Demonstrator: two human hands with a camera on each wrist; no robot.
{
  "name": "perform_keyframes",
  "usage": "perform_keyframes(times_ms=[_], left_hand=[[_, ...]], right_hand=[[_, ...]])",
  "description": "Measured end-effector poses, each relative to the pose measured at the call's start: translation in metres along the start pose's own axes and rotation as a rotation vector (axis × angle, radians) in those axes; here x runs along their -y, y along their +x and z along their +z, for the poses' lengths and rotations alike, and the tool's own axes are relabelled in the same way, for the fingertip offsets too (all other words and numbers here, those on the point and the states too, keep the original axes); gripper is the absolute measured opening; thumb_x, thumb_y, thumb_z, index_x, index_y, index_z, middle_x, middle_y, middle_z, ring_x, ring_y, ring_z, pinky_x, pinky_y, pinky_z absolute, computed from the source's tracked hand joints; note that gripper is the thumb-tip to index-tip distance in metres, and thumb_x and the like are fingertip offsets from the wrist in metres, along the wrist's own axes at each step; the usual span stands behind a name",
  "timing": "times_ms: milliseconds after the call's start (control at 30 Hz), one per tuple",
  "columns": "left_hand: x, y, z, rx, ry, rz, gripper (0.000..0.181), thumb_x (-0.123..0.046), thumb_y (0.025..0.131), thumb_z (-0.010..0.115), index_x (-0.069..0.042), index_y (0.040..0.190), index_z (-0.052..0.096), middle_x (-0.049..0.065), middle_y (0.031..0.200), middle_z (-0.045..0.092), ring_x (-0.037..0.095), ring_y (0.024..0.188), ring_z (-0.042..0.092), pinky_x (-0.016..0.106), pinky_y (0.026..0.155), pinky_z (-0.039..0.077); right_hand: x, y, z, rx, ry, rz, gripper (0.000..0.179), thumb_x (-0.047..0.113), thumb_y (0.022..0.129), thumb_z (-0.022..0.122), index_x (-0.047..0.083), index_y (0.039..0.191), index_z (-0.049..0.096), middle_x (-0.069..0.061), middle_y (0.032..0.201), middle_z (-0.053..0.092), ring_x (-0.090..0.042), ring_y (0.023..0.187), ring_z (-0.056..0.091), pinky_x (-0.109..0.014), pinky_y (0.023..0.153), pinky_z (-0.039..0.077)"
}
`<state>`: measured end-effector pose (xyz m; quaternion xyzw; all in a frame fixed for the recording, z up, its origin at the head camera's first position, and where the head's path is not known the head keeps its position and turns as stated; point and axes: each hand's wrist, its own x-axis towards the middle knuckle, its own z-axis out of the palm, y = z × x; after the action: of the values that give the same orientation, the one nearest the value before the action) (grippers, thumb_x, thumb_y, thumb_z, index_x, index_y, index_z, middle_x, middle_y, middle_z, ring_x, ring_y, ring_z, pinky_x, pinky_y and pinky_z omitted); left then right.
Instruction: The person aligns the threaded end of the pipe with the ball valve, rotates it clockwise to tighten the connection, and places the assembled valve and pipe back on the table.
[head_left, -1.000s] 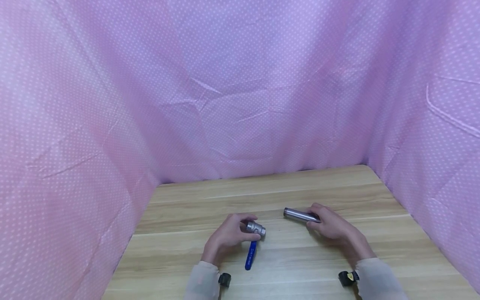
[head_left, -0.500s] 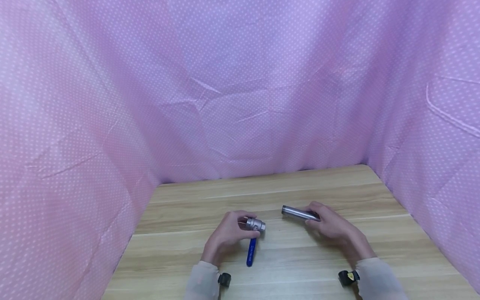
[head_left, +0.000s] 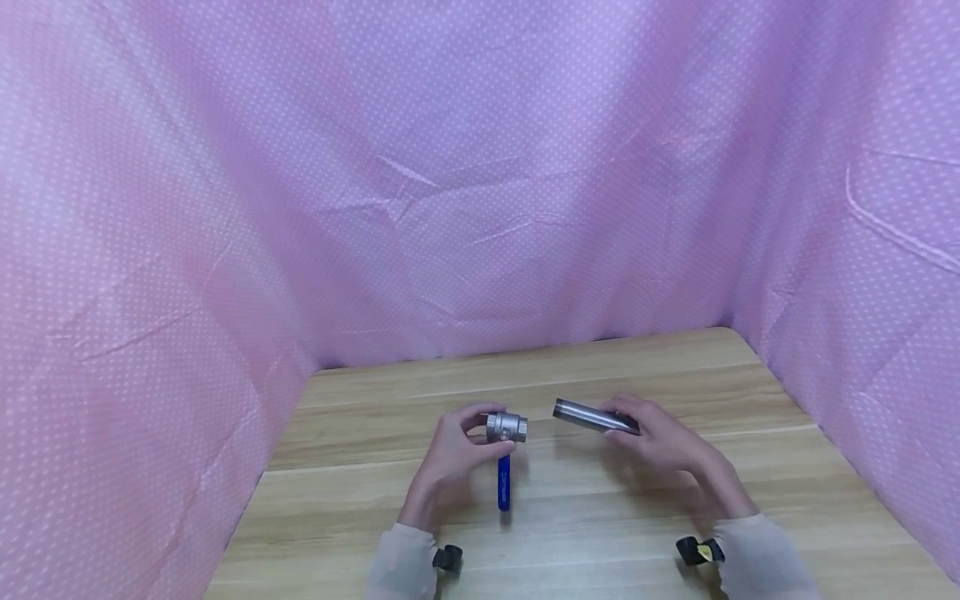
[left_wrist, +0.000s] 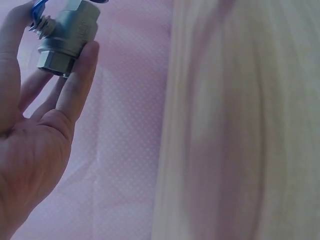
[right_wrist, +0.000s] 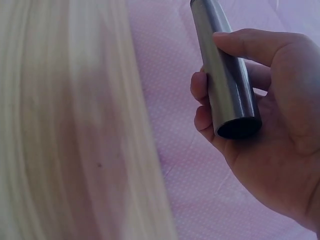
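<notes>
My left hand (head_left: 457,446) pinches a metal ball valve (head_left: 507,427) between thumb and fingers. The valve's blue lever handle (head_left: 504,483) points down toward me, and its hexagonal end (left_wrist: 56,62) shows in the left wrist view. In my right hand (head_left: 656,433) is a short steel pipe (head_left: 588,415), gripped near its right end by thumb and curled fingers. The pipe's far end leans up toward the valve, with a gap between the two. In the right wrist view the pipe's near end (right_wrist: 239,128) is a dark round opening. Both things are held above the table, shadows below them.
A wood-grain table (head_left: 375,500) lies under both hands. Pink dotted cloth (head_left: 480,208) hangs behind it and along both sides. Black wrist devices sit at each sleeve, one by the left wrist (head_left: 448,558) and one by the right wrist (head_left: 697,551).
The left hand has raised the ball valve off the table, its lever turning to point more straight down. The right hand has lifted the pipe and brought it slightly left, closer to the valve.
</notes>
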<state>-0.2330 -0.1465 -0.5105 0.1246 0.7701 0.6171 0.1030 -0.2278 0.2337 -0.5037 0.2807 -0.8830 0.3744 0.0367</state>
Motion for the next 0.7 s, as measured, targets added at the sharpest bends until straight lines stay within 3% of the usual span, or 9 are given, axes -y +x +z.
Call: perform_keyframes(times_ms=[200,367,600,700], left_hand=[[-0.014,-0.002,-0.002,-0.062,-0.036,0.068,0.060,-0.018,0.089,0.096,-0.017,0.145,0.073,0.015,0.145,0.074,0.032,0.134,0.073,0.032,0.109,0.068],[-0.022,-0.004,-0.003,-0.071,-0.063,0.115,0.060,-0.011,0.089,0.095,-0.012,0.145,0.073,0.017,0.145,0.072,0.033,0.130,0.075,0.035,0.107,0.069],[-0.032,-0.008,-0.001,-0.071,-0.115,0.192,0.060,-0.002,0.087,0.093,-0.003,0.143,0.071,0.022,0.145,0.070,0.025,0.128,0.074,0.036,0.108,0.068],[-0.036,-0.010,0.000,-0.086,-0.150,0.233,0.062,0.003,0.085,0.090,0.006,0.143,0.068,0.027,0.143,0.070,0.020,0.123,0.075,0.036,0.107,0.069]], right_hand=[[0.015,0.001,-0.007,-0.021,0.074,-0.024,0.031,0.012,0.106,0.078,0.005,0.136,0.075,-0.001,0.109,0.079,0.001,0.089,0.063,-0.022,0.078,0.057],[0.026,0.002,-0.013,-0.031,0.093,-0.056,0.032,0.010,0.106,0.077,0.003,0.137,0.075,-0.007,0.108,0.081,0.001,0.086,0.064,-0.022,0.075,0.058],[0.037,0.001,-0.015,-0.080,0.074,-0.131,0.033,0.005,0.103,0.079,0.006,0.135,0.075,-0.002,0.108,0.081,0.002,0.087,0.065,-0.022,0.075,0.060],[0.040,0.001,-0.016,-0.094,0.068,-0.157,0.034,0.003,0.102,0.080,0.007,0.136,0.075,-0.001,0.111,0.082,0.002,0.089,0.066,-0.021,0.077,0.061]])
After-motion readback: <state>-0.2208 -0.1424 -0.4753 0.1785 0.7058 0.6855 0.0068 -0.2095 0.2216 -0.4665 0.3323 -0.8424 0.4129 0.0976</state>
